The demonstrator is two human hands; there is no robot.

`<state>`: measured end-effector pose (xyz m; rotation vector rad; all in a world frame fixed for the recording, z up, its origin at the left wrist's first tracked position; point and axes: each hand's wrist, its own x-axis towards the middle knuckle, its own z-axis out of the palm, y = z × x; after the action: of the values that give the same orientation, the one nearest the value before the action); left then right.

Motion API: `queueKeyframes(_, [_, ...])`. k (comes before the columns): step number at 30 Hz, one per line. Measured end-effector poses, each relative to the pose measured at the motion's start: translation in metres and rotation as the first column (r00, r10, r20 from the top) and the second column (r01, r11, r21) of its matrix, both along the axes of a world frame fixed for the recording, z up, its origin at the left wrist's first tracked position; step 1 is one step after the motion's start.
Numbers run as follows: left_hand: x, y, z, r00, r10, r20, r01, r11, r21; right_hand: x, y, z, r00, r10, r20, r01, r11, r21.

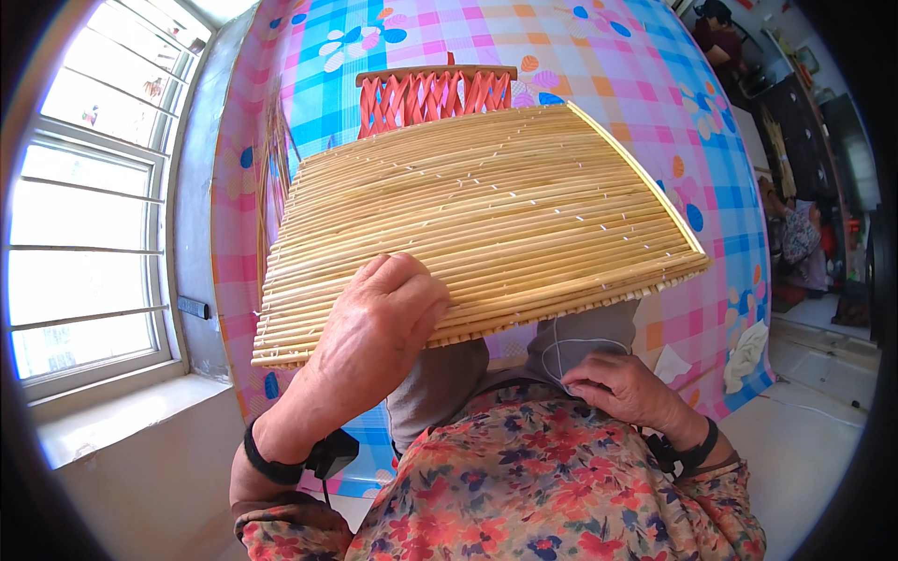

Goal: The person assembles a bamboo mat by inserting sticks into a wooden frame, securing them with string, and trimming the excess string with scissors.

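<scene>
A large panel of straw-coloured reed stalks (468, 206), stitched with short white threads, lies tilted across my knees. A pale lengthwise strip edges its right side. My left hand (379, 313) is closed over the panel's near edge, left of the middle, with its fingertips hidden. At the right, below the near edge, my right hand (622, 385) pinches a thin white thread (554, 348) that loops up toward the panel. Whether a needle is in those fingers is too small to tell.
Behind the panel stands a wooden-topped rack with red crossed ribbons (435, 98). Loose dry stalks (273, 168) lean at the left. A checked, flowered sheet (655, 56) lies underneath. A barred window (94, 243) is at left; another person (718, 42) is far right. Crumpled white cloth (745, 355) lies right.
</scene>
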<state>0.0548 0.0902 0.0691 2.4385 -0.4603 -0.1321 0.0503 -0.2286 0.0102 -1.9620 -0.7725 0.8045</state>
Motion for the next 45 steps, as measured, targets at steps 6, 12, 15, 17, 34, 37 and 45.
queueKeyframes(6, [-0.002, 0.001, 0.002, 0.989, 0.082, -0.12, -0.094, 0.991, -0.093, 0.001, 0.001, -0.002, 1.0, -0.002, 0.003, 0.002, 1.0, 0.012])
queueKeyframes(12, [0.001, -0.001, 0.003, 0.994, 0.005, -0.113, -0.018, 0.993, -0.115, 0.003, 0.002, -0.004, 1.0, 0.005, 0.009, -0.005, 1.0, 0.012])
queueKeyframes(15, [0.001, -0.002, 0.003, 0.988, 0.016, -0.156, -0.039, 0.988, -0.146, 0.004, 0.002, -0.004, 1.0, 0.001, 0.001, -0.001, 1.0, 0.015])
queueKeyframes(17, [0.002, 0.0, -0.001, 0.985, 0.033, -0.172, -0.067, 0.978, -0.197, 0.005, 0.002, -0.004, 1.0, 0.003, -0.007, -0.003, 1.0, 0.012])
queueKeyframes(34, [0.007, 0.027, 0.001, 0.957, -0.053, -0.285, -0.021, 0.968, -0.252, 0.007, 0.006, -0.003, 0.999, 0.037, 0.014, -0.036, 0.998, -0.043])
queueKeyframes(37, [0.003, 0.028, 0.001, 0.967, -0.08, -0.24, 0.021, 0.971, -0.239, 0.005, 0.005, -0.005, 1.0, 0.011, 0.018, -0.01, 0.999, -0.042])
queueKeyframes(45, [-0.003, 0.014, 0.005, 0.981, -0.084, -0.172, 0.059, 0.988, -0.144, 0.004, 0.005, -0.008, 0.998, 0.014, 0.063, -0.012, 0.999, -0.04])
